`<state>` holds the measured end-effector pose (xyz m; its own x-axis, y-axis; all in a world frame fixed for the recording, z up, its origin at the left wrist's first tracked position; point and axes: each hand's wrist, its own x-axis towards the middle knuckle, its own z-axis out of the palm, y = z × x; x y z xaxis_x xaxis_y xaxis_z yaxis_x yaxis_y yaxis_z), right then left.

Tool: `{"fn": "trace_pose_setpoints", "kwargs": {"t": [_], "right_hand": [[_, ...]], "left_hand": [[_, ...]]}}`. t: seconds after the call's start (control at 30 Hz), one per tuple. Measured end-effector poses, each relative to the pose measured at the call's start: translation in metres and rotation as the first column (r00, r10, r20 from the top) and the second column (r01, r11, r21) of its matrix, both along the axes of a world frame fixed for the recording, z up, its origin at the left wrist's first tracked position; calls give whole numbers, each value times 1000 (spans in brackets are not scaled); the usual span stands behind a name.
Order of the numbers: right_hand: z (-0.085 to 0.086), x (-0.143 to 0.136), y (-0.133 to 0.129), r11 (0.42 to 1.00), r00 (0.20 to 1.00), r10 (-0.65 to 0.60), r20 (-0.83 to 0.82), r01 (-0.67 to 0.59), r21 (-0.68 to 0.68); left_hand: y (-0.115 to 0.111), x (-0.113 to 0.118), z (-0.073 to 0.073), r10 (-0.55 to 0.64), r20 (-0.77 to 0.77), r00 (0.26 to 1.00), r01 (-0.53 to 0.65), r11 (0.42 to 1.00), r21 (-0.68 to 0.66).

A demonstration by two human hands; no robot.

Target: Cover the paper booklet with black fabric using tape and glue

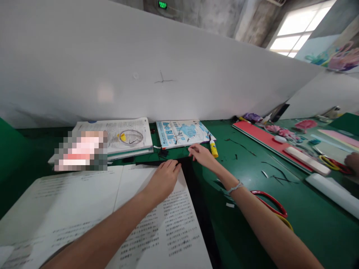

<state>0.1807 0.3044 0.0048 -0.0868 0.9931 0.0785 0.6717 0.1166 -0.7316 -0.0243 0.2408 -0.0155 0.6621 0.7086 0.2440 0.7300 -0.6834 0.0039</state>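
A large open book (84, 198) with printed pages lies in front of me. Black paper (196, 198) sticks out past its right and top edges. My left hand (165, 177) rests on the top right corner of the right page, its curled fingers closed on the black paper at the edge. Just right of that corner, my right hand (204, 156) is raised a little with its fingertips pinched together; what is between them, if anything, is too small to make out. A yellow glue bottle (213, 147) stands close behind my right hand.
A blue and white booklet (182, 132) and a thick book (134, 130) with a wire ring on it lie by the white partition (168, 93). Red-handled scissors (270, 201) lie partly under my right forearm. Black scraps dot the green table. At right are a red board (260, 138) and another person's hand (352, 161).
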Motion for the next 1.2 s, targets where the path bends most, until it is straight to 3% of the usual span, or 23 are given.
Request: {"fn": "trace_pose_setpoints", "kwargs": {"t": [0.13, 0.2, 0.27, 0.37, 0.47, 0.63, 0.73, 0.87, 1.07, 1.2], "right_hand": [[44, 43, -33, 997, 984, -34, 176, 22, 72], [53, 71, -68, 994, 922, -87, 376, 55, 94], [45, 95, -109, 993, 858, -117, 501, 91, 76], [10, 119, -163, 973, 807, -224, 547, 159, 165], [-21, 128, -190, 939, 800, -311, 514, 174, 297], [-34, 141, -202, 925, 808, -311, 499, 138, 353], [-36, 153, -211, 934, 803, -309, 509, 154, 323], [-38, 166, -217, 949, 790, -298, 536, 185, 255], [-19, 173, -196, 981, 827, -191, 529, 175, 80], [-9, 163, -192, 964, 807, -223, 547, 265, 3]], "left_hand": [[-1, -1, -2, 4, 13, 1000, -4, 1000, -3], [-1, -2, -3, 6, 15, 1000, -6, 1000, 2], [-1, -2, -3, 4, 22, 1000, -4, 1000, 6], [2, -1, -3, 5, 85, 996, -5, 1000, 5], [6, -1, -2, 23, 183, 983, -19, 1000, -22], [6, -2, -2, 52, 223, 973, -36, 996, -78], [6, 0, -3, 79, 226, 971, -58, 993, -98], [8, 2, -4, 170, 265, 949, -108, 966, -235], [13, 3, 0, 217, 423, 880, -46, 924, -379], [19, 2, 2, 240, 486, 841, -26, 913, -407]]}}
